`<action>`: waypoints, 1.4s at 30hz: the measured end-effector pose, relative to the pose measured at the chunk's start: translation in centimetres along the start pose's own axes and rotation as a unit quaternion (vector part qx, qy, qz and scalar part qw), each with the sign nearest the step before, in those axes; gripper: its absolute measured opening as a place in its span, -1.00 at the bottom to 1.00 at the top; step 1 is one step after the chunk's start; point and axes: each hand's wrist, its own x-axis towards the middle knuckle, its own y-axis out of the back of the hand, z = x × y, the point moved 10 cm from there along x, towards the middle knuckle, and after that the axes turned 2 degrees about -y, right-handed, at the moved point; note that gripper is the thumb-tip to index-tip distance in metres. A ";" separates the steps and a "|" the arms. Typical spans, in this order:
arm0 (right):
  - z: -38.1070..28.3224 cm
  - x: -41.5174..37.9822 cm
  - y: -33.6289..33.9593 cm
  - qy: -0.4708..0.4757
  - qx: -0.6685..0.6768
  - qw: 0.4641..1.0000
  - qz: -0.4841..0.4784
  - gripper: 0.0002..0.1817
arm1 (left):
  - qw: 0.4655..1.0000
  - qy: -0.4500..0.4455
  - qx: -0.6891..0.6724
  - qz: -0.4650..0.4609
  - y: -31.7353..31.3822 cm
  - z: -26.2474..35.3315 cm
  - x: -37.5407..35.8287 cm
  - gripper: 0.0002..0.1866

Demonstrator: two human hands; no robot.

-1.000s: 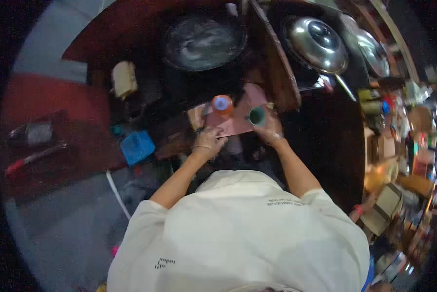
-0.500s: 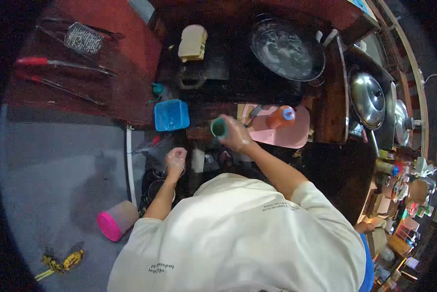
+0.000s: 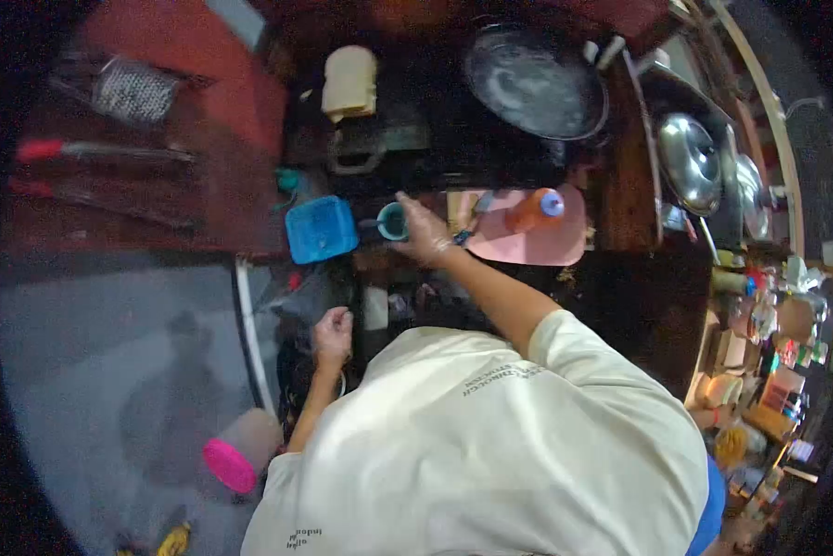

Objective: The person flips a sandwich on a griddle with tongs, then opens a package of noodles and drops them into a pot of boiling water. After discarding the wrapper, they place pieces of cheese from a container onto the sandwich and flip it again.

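My right hand (image 3: 423, 235) is wrapped round a green cup (image 3: 393, 222), whose opening shows, just right of a blue square container (image 3: 322, 230). Lower and to the left, my left hand (image 3: 333, 335) has its fingers curled together; what they hold, if anything, is hidden. To the right of the cup, a pink tray (image 3: 569, 227) bears an orange bottle (image 3: 533, 211) with a pale cap and a dark-handled utensil. A stack of bread slices (image 3: 350, 82) lies beyond the blue container.
A large pan (image 3: 539, 82) of whitish liquid stands at the back. Red-handled tongs (image 3: 41, 150) and a grater (image 3: 135, 90) lie at left. A pink-lidded container (image 3: 230, 465) is at lower left, metal lids (image 3: 690, 165) at right. Another person's hand (image 3: 710, 417) shows at the right.
My right hand and the cup have moved nearer the blue container. My left hand sits slightly lower in the view, still curled. The whole view has shifted a little.
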 end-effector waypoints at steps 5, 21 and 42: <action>-0.5 -0.9 1.0 -0.027 0.033 0.998 -0.039 0.19 | 0.997 -0.032 0.065 -0.038 2.1 5.6 2.4 -0.74; 39.1 -15.6 23.0 -0.290 0.095 0.860 0.409 -0.69 | 0.962 -0.250 0.098 -0.055 -4.9 26.7 2.5 -0.83; 39.9 -16.9 24.1 -0.549 0.116 0.719 0.410 -0.48 | 0.873 -0.478 0.090 -0.007 -13.5 48.5 -4.5 -0.80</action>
